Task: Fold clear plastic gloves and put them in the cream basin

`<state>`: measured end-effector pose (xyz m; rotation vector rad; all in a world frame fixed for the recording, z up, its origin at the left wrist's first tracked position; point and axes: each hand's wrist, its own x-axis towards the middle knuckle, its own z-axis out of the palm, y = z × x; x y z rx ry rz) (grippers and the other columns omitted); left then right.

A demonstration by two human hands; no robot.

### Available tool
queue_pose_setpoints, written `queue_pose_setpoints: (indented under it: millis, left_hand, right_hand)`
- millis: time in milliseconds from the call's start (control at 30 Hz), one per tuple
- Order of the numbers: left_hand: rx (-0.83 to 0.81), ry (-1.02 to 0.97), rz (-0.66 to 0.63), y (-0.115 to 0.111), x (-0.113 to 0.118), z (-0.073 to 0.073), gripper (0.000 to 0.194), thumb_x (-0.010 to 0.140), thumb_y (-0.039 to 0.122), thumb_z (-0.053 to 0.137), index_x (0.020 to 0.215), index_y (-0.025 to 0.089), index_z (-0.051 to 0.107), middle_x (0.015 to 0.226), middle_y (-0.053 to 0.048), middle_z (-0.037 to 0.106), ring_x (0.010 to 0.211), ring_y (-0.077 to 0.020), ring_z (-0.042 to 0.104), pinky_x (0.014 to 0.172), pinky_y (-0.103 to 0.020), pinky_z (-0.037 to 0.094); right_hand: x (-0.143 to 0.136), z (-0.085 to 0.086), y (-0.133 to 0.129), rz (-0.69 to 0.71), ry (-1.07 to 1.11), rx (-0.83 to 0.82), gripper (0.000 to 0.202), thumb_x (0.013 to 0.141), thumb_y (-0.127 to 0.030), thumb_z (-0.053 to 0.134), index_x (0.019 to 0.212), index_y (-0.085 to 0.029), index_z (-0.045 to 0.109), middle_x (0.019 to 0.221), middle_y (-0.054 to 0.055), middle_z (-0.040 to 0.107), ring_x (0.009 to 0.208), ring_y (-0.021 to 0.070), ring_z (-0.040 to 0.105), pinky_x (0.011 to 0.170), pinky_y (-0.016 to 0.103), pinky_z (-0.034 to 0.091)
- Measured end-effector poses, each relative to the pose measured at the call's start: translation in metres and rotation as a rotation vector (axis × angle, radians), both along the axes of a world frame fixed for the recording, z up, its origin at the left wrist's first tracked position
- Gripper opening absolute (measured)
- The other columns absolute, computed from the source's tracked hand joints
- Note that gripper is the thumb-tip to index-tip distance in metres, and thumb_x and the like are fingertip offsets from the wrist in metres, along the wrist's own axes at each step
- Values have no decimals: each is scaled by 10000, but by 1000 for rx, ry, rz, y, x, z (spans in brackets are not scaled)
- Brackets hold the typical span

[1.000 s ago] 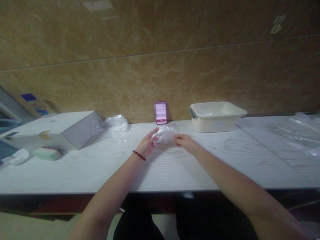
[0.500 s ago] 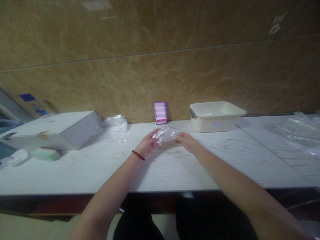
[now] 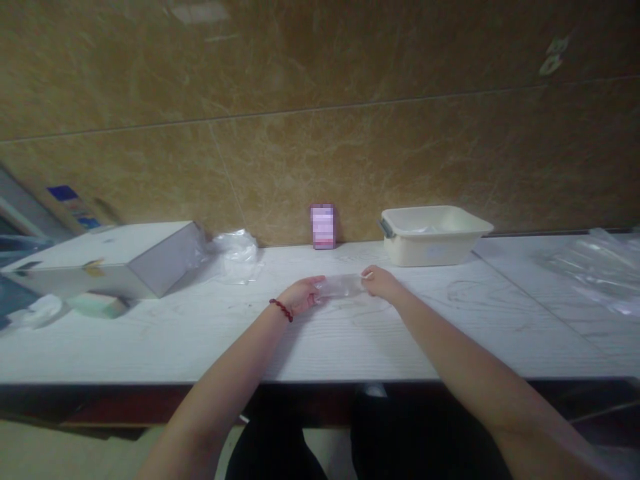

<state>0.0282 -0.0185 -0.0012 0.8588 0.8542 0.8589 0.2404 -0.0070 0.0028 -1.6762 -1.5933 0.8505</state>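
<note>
Between my two hands a small clear plastic bag (image 3: 342, 286) is stretched out level, just above the white wood-grain table (image 3: 325, 340). My left hand (image 3: 302, 295), with a dark red bead bracelet at the wrist, is closed on the bag's left end. At the other end my right hand (image 3: 381, 283) pinches its edge between thumb and fingers. What the bag holds, if anything, I cannot make out. A phone (image 3: 323, 227) with a lit screen leans against the wall behind my hands.
A cream plastic tub (image 3: 425, 248) stands at the back right, clear plastic inside. More clear plastic bags (image 3: 600, 270) lie far right. To the left are a white box (image 3: 145, 267), crumpled clear plastic (image 3: 235, 257) and a pale green block (image 3: 97, 305). A tiled wall (image 3: 350, 153) rises behind.
The bag has gone from crumpled to flatter and more stretched out. Both hands have come slightly lower and toward me, and the right hand has moved a little to the right.
</note>
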Motion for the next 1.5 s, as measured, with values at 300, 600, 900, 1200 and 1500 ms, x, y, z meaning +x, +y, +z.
queue_pose_setpoints:
  millis: [300, 600, 900, 1200, 1500]
  left_hand:
    - [108, -91, -116, -1, 9, -7, 443, 582, -123, 369, 931, 82, 551, 793, -79, 593, 660, -92, 556, 615, -189, 422]
    - [71, -52, -59, -3, 10, -3, 416, 608, -120, 413, 952, 69, 550, 885, -126, 594, 680, -113, 573, 577, -185, 429]
    - [6, -10, 37, -1, 7, -5, 555, 629, -135, 397, 1150, 56, 374, 799, -98, 589, 617, -113, 572, 537, -195, 431]
    - [65, -85, 178, 8, -5, 0, 508, 635, -106, 422, 1104, 92, 438, 849, -89, 573, 630, -107, 563, 542, -201, 437]
    - [262, -275, 246, -5, 3, 21, 550, 671, -56, 405, 1170, 173, 384, 964, -57, 574, 775, -89, 561, 714, -205, 426]
  right_hand:
    - [-58, -4, -27, 455, -445, 457, 396, 822, -216, 244, 1173, -110, 394, 1214, 99, 417, 1131, 159, 344, 949, 302, 231]
    - [-61, -29, -25, 405, -659, 312, 526, 830, -392, 195, 1260, -99, 272, 1311, 106, 266, 1208, 213, 191, 975, 395, 101]
    - [-36, -24, -22, 323, -722, 142, 561, 801, -514, 129, 1289, -244, 189, 1358, 28, 140, 1228, 224, 93, 942, 499, 32]
    - [-21, -9, -12, -3, -588, 205, 453, 811, -395, 259, 1149, -152, 437, 1257, 117, 348, 1179, 241, 227, 934, 442, 138]
    - [-79, 18, -47, 237, 733, -554, 479, 700, -599, 349, 770, -156, 520, 796, 87, 572, 683, 156, 540, 569, 279, 413]
